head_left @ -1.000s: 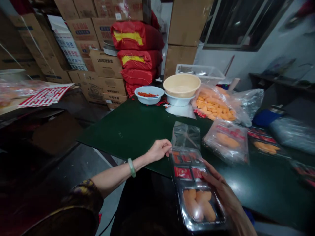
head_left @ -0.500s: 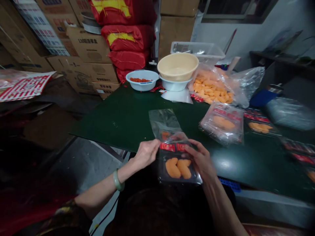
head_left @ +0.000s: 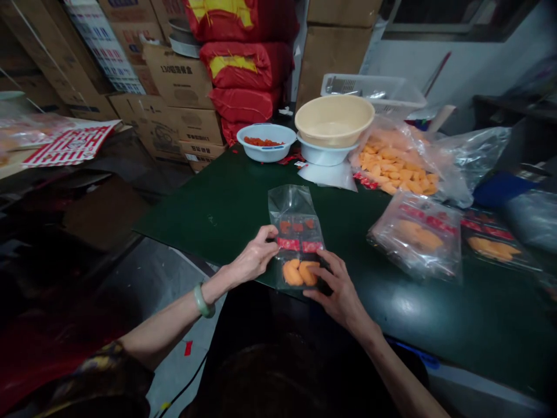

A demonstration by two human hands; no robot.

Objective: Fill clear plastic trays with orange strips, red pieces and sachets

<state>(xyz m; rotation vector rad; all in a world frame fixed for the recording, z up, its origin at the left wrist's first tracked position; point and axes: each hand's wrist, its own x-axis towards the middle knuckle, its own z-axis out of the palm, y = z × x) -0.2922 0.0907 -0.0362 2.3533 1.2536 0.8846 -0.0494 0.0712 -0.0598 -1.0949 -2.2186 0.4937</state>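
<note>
A clear plastic bag [head_left: 296,200] encloses a black tray holding orange wing-shaped pieces [head_left: 300,271], two red sachets [head_left: 300,245] and small reddish-orange chunks [head_left: 297,226]. It rests at the near edge of the green table, its empty bag end stretched away from me. My left hand [head_left: 255,255] pinches the bag's left side beside the red sachets. On the other side, my right hand [head_left: 339,287] grips the tray's lower right, with curved, spaced fingers over the orange pieces and its thumb at the near edge.
A stack of bagged trays [head_left: 420,232] lies to the right. Behind are a large bag of orange pieces [head_left: 398,162], a cream basin [head_left: 335,119], a light-blue basin [head_left: 267,152] with reddish chunks and a white basket [head_left: 378,93]. Cardboard boxes [head_left: 183,81] and red bundles [head_left: 248,67] stand at the back.
The bagged tray has moved away from me onto the table edge and lies flatter. My right hand has slid from the sachets down to the tray's lower right. The view has turned left.
</note>
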